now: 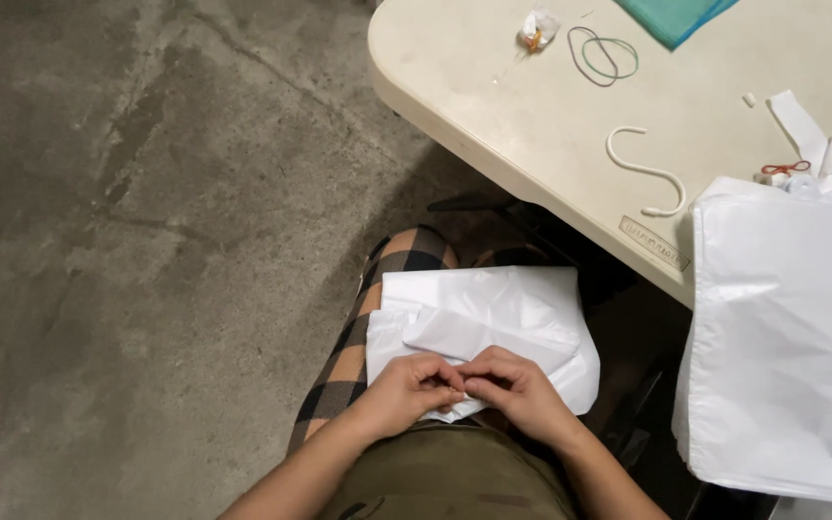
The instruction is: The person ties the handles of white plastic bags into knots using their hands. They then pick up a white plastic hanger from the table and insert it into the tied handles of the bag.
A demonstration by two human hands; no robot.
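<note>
Basically both hands, left hand (408, 385) and right hand (517, 385), pinch the near edge of a thin crinkly white plastic bag (493, 318) on the lap; beige table (532, 144) edge right, bare concrete floor (127, 241) left.

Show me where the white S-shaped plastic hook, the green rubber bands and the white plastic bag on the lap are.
white S-shaped plastic hook (649, 173): head view, middle of its curved bar.
green rubber bands (605, 55): head view, where the loops overlap.
white plastic bag on the lap (512, 299): head view, upper flat part.

beige table (532, 125) | S-hook (645, 171) | rubber bands (604, 53) | white bags (782, 337)
</note>
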